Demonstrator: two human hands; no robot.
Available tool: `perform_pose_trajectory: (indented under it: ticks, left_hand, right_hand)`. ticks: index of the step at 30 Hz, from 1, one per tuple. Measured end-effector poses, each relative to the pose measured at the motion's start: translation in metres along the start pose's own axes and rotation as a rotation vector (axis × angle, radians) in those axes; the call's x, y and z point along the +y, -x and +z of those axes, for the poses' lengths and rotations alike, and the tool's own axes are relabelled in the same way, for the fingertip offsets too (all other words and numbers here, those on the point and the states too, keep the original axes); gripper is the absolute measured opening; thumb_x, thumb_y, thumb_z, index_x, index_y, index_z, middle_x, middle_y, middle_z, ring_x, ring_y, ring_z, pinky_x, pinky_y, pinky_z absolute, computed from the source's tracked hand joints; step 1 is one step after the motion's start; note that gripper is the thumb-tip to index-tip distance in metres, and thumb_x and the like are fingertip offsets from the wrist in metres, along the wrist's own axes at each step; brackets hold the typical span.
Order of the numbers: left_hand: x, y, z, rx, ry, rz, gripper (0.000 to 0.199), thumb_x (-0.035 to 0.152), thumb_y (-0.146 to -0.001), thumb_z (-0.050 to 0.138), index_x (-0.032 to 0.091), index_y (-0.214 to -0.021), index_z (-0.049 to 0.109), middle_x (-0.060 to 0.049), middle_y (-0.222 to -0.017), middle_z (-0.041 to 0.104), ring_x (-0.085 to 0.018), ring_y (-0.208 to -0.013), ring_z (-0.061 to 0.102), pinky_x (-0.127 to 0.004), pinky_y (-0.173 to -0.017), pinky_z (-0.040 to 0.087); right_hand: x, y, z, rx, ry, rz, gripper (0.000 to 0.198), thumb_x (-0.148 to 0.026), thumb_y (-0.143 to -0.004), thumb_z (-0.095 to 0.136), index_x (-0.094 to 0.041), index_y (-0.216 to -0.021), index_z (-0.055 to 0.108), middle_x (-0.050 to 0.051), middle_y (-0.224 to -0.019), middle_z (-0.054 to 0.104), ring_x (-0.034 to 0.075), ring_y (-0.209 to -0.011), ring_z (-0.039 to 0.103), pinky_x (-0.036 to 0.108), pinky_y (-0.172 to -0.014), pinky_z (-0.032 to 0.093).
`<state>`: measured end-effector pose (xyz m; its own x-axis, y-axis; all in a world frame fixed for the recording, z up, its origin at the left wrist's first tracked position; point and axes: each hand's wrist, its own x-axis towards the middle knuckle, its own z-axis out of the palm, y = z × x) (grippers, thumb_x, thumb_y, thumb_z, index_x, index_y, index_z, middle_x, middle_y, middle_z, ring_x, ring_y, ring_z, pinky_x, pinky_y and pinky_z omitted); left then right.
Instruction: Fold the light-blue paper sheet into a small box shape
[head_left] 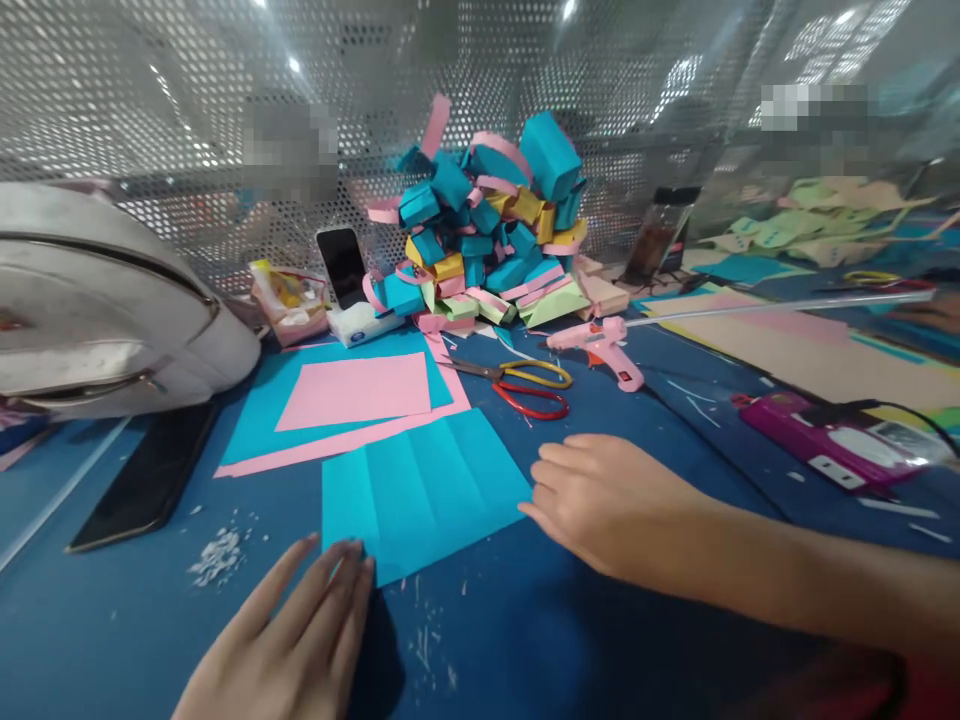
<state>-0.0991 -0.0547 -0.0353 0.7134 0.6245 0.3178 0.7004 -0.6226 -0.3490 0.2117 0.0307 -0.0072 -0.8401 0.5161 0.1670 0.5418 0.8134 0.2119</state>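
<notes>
A creased blue paper (pixel 427 490) is lying on the surface (pixel 480 670). At its 7 o'clock corner, the left hand (pixel 292 625) is resting open, its fingers stretching out and touching the edge. At 3 o'clock, the right hand (pixel 596 495) is curling its fingers by the near corner; whether it is pinching the paper, I cannot tell. Seen from that paper, a pink sheet (pixel 356 392) is lying at 11 o'clock, scissors (pixel 529 388) are lying at 1 o'clock, a glue gun (pixel 607 352) is lying at 2 o'clock, and a heap of paper pieces (pixel 480 235) is rising at 12 o'clock
</notes>
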Motion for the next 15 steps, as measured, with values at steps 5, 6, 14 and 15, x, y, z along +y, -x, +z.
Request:
perform_pose_trajectory:
  ticks: [5, 6, 14, 15]
  left_hand:
    - [0.000, -0.012, -0.003, 0.123, 0.060, 0.009, 0.036, 0.008, -0.097, 0.033, 0.014, -0.108, 0.067, -0.007, -0.107, 0.072, -0.025, -0.097, 0.063, -0.046, -0.097, 0.039]
    - [0.000, -0.013, -0.002, 0.145, 0.082, 0.023, 0.036, 0.009, -0.098, 0.033, 0.014, -0.106, 0.068, -0.007, -0.104, 0.072, -0.025, -0.096, 0.063, -0.045, -0.096, 0.040]
    - [-0.017, -0.023, 0.001, 0.160, 0.246, 0.136, 0.033, 0.012, -0.100, 0.035, 0.014, -0.098, 0.068, -0.006, -0.085, 0.068, -0.020, -0.078, 0.061, -0.037, -0.079, 0.046]
    - [-0.021, -0.023, 0.002, 0.153, 0.287, 0.134, 0.032, 0.013, -0.100, 0.035, 0.015, -0.100, 0.067, -0.006, -0.084, 0.068, -0.019, -0.078, 0.061, -0.036, -0.078, 0.046]
  right_hand:
    - [-0.020, -0.014, -0.001, 0.139, -0.115, -0.178, 0.024, -0.021, -0.097, 0.051, -0.014, -0.117, 0.061, 0.003, -0.083, 0.060, 0.018, -0.076, 0.048, 0.035, -0.060, 0.028]
    - [-0.025, -0.018, 0.000, 0.123, -0.154, -0.213, 0.029, -0.024, -0.097, 0.051, -0.015, -0.124, 0.057, 0.002, -0.087, 0.060, 0.018, -0.078, 0.048, 0.035, -0.062, 0.029]
    - [-0.031, -0.047, 0.010, 0.078, -0.231, -0.370, 0.025, -0.031, -0.099, 0.049, -0.020, -0.119, 0.059, 0.001, -0.093, 0.057, 0.018, -0.080, 0.045, 0.034, -0.061, 0.028]
    - [-0.030, -0.049, 0.012, 0.081, -0.236, -0.387, 0.025, -0.030, -0.100, 0.048, -0.019, -0.120, 0.058, 0.001, -0.092, 0.057, 0.018, -0.079, 0.045, 0.034, -0.059, 0.027]
